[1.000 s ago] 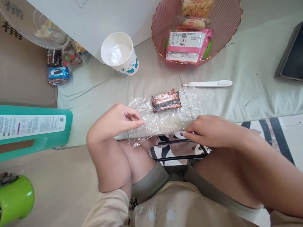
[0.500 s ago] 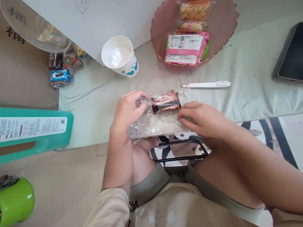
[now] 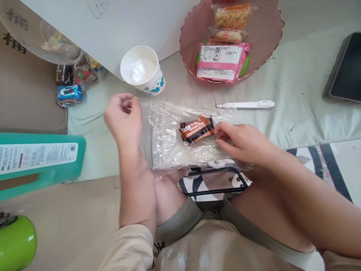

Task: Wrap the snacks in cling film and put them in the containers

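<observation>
A brown and orange wrapped snack (image 3: 196, 130) lies on a crinkled sheet of clear plastic film (image 3: 169, 146) in front of me. My right hand (image 3: 244, 145) rests at the film's right side, fingers curled on the plastic, the fingertips touching or just beside the snack's right end. Raised left of the film is my left hand (image 3: 124, 118), its fingers curled in and thumb against them. The film's upper left corner reaches close to this hand, but what sits in its fingers cannot be made out.
Behind the film stand a white paper cup (image 3: 156, 82) and a pink ribbed bowl (image 3: 263, 60) with several packaged snacks. A white craft knife (image 3: 245, 104) lies in front of the bowl. Left is a teal bottle (image 3: 80, 150); far right, a dark flat device (image 3: 345, 71).
My left hand has moved left and slightly up, and the film has spread out that way. The snack lies lower and more tilted. My right hand has barely moved.
</observation>
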A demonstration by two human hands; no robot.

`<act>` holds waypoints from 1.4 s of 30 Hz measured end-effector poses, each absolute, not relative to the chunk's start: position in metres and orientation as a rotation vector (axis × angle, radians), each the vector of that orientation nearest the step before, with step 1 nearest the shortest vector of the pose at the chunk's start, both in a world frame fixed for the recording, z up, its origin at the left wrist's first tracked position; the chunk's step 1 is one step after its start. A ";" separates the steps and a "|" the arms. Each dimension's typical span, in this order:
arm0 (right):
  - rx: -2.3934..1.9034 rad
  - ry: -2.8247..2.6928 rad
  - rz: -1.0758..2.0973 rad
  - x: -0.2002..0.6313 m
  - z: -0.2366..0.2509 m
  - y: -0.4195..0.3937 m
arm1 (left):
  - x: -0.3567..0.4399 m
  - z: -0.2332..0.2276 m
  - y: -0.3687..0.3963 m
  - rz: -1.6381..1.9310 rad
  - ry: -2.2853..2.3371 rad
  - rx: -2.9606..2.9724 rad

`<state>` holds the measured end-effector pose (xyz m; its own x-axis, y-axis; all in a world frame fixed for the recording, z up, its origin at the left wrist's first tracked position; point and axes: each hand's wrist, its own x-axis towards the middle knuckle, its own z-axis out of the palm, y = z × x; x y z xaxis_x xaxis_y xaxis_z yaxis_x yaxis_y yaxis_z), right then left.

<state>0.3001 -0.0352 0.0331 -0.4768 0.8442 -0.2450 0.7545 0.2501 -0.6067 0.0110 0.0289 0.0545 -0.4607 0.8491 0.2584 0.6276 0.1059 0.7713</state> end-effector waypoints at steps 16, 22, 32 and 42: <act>-1.461 -1.730 0.651 0.295 -0.002 -0.013 | 0.030 0.038 0.011 0.211 1.447 2.096; -1.431 -1.891 0.404 0.284 0.010 -0.017 | 0.027 0.033 0.011 0.096 1.522 2.011; -1.293 -2.554 0.500 0.259 0.010 -0.018 | 0.025 0.024 0.014 0.208 1.610 2.121; -1.089 -2.233 0.835 0.275 0.006 -0.013 | 0.025 0.022 0.014 0.013 1.600 2.118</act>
